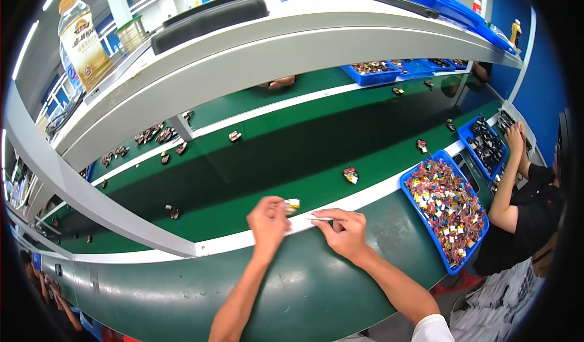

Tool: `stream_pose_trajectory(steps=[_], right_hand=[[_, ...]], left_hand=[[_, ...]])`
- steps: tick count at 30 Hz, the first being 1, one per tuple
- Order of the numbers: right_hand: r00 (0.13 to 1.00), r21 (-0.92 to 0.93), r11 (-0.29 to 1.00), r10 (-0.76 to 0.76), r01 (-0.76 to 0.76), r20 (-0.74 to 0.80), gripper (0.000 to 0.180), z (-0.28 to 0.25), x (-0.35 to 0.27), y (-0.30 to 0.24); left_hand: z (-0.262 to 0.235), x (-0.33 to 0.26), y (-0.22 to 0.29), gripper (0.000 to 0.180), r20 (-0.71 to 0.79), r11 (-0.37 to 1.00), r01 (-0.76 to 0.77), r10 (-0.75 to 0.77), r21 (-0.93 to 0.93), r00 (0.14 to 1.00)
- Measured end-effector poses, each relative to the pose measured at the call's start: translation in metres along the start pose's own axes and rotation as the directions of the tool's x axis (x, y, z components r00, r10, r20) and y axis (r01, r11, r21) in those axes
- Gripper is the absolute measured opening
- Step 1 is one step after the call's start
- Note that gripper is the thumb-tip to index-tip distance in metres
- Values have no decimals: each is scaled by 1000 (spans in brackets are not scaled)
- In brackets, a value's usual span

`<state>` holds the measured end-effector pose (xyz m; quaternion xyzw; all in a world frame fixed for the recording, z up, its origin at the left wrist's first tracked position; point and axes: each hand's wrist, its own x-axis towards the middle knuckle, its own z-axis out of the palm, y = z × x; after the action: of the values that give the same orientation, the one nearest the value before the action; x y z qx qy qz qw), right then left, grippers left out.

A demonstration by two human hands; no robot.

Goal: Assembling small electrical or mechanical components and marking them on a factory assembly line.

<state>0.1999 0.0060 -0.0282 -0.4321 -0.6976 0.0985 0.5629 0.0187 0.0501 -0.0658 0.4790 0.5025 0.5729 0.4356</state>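
My left hand (269, 225) is closed on a small electronic part (292, 204) with a yellow and white end, held above the white rail at the near side of the belt. Much of the part is hidden by my fingers. To the right of it, my right hand (345, 232) pinches slim metal tweezers (319, 218), whose tips point left toward the part without touching it. A blue tray (453, 271) heaped with similar small wired parts stands to the right of my right hand.
The green conveyor belt (292, 187) carries scattered parts, one (350, 175) just beyond my right hand. A grey shelf (292, 47) with a bottle (82, 44) overhangs the far side. At right, a co-worker's hands (514, 138) are beside a blue tray (462, 136) of black pieces.
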Motion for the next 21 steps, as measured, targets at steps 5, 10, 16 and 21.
stream_pose_trajectory(steps=[5, 10, 16, 21], right_hand=[[996, 9, 997, 71, -71, -50, 17, -5, -3, 21], [996, 38, 996, 79, -77, -52, 14, 3, -3, 24], [997, 10, 997, 72, -71, -24, 15, 0, -5, 20], [997, 15, 997, 70, -69, -26, 15, 4, -7, 20]], left_hand=[[-65, 57, 3, 17, -260, 948, 2, 85, 318, 962], [-100, 78, 6, 14, -200, 330, 36, 478, 943, 855], [15, 84, 32, 12, 298, 503, -541, 486, 674, 822], [96, 95, 30, 14, 496, 735, -539, 316, 411, 809]])
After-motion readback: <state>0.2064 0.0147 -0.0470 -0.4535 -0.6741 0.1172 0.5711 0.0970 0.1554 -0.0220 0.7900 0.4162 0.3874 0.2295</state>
